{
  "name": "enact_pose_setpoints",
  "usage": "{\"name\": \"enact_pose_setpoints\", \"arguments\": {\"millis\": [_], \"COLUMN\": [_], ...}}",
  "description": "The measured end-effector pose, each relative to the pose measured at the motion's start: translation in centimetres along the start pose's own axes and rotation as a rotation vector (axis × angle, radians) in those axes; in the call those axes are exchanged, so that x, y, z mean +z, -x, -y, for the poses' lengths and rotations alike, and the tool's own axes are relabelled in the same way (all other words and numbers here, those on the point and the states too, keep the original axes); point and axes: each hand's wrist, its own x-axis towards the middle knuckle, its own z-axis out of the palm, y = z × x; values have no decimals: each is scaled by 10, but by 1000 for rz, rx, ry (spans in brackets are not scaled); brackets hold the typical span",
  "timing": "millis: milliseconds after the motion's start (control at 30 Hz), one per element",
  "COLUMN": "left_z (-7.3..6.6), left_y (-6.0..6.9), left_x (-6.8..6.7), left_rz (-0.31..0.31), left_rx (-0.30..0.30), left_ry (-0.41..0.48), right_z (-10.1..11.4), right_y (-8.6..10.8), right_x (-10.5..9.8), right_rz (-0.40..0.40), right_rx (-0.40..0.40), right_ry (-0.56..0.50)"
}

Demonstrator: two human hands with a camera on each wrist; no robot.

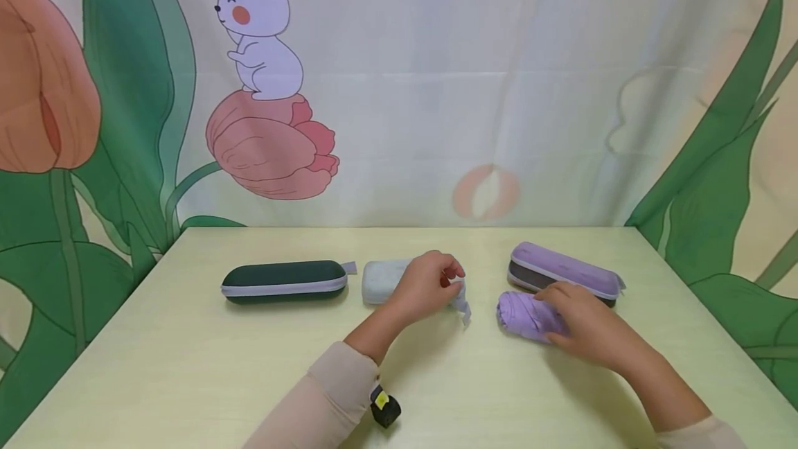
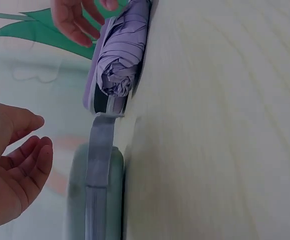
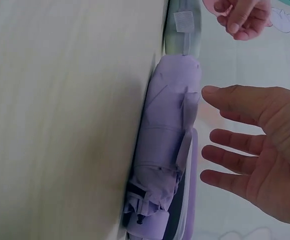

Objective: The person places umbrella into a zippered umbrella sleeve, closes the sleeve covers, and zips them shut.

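A folded purple umbrella [image 1: 526, 316] lies on the table in front of a purple zip case [image 1: 564, 270]. Over the umbrella's right part hovers my right hand [image 1: 589, 324], fingers spread and relaxed; the right wrist view shows a gap between the fingertips and the umbrella [image 3: 159, 130]. My left hand [image 1: 424, 288] is above the right end of a pale grey-green case [image 1: 380, 283], its fingers loosely bent around nothing. Beneath it, the case's grey strap [image 2: 101, 150] sticks out at the end, untouched in the left wrist view.
A dark green zip case [image 1: 283, 281] with a light zipper lies at the left of the pale table [image 1: 187, 380]. A small black object with a yellow mark [image 1: 385, 409] is beside the left sleeve. A printed curtain [image 1: 399, 89] hangs behind the table.
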Motion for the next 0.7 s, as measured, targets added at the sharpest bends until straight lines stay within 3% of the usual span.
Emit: {"name": "enact_pose_setpoints", "arguments": {"millis": [233, 500, 700], "left_z": [-7, -14, -25], "left_y": [-29, -63, -83], "left_x": [17, 42, 58], "left_rz": [29, 76, 116], "left_rx": [93, 233, 250], "left_ry": [-72, -321, -419], "right_z": [-7, -14, -17], "right_y": [-3, -12, -15], "right_x": [9, 14, 16], "right_rz": [31, 124, 175], "right_rx": [1, 48, 66], "right_ry": [2, 14, -2]}}
